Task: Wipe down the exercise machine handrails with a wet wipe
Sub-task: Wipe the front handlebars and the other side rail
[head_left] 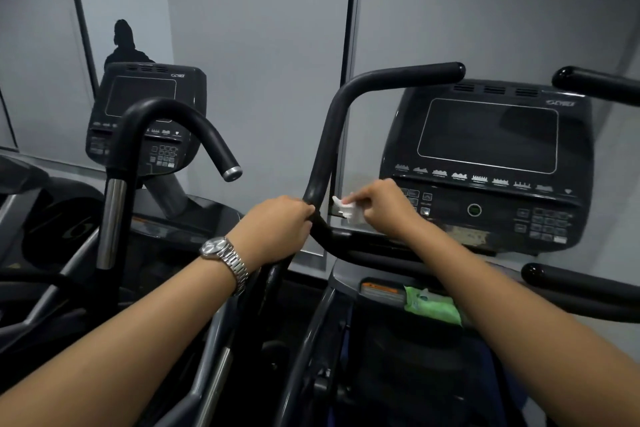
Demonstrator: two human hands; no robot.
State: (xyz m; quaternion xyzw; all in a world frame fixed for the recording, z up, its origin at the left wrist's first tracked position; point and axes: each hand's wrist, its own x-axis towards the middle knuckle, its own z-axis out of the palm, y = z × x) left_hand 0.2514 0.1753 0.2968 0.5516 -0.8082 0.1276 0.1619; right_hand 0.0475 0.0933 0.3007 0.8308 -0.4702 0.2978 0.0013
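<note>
One head view shows two bare forearms reaching in from 6 o'clock. The left hand (277,229), with a wristwatch (225,258) on its wrist, has its fingers curled tight round the lower bend of the black handrail (332,135), so the fingertips are hidden behind the tube. At 3 o'clock of that bend the right hand (388,208) pinches a crumpled white wet wipe (348,210) between thumb and fingers. The wipe sits just beside the rail, and whether it touches is hard to tell. The dark console (485,166) stands at 2 o'clock, some lower left keys covered by the right hand. Below it, at 5 o'clock, a pocket (367,279) holds a green pack (433,305), partly hidden by the right forearm. A second handrail (595,85) is cut off at the right edge.
</note>
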